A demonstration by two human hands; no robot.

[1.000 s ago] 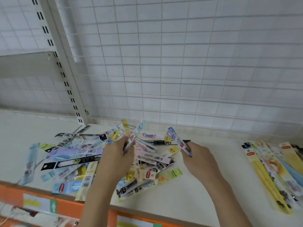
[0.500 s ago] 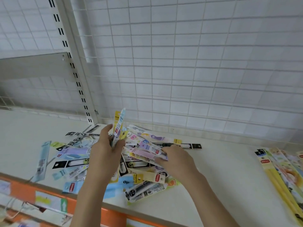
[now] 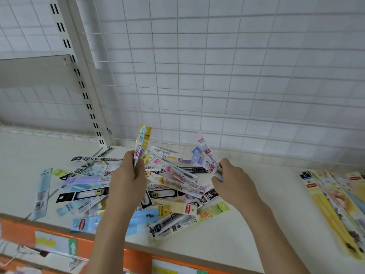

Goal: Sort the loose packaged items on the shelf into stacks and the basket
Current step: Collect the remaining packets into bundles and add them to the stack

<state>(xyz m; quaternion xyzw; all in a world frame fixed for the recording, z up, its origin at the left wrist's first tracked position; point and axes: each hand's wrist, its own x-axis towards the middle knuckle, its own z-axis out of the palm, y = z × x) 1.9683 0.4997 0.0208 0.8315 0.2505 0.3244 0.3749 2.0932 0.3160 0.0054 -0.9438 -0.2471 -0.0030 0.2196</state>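
Pastel packets [image 3: 205, 161] pinched in right fingers [image 3: 223, 165]

The right hand [image 3: 234, 179], which was pressed down on the loose pile [image 3: 138, 186] half a second ago, has lifted to the right gripping several pastel packets [image 3: 205, 161] fanned up toward the far wall.

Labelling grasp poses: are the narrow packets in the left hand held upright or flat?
Upright. The narrow yellow and blue packets stick up out of the left hand, tops above the loose pile of packets lying flat on the shelf.
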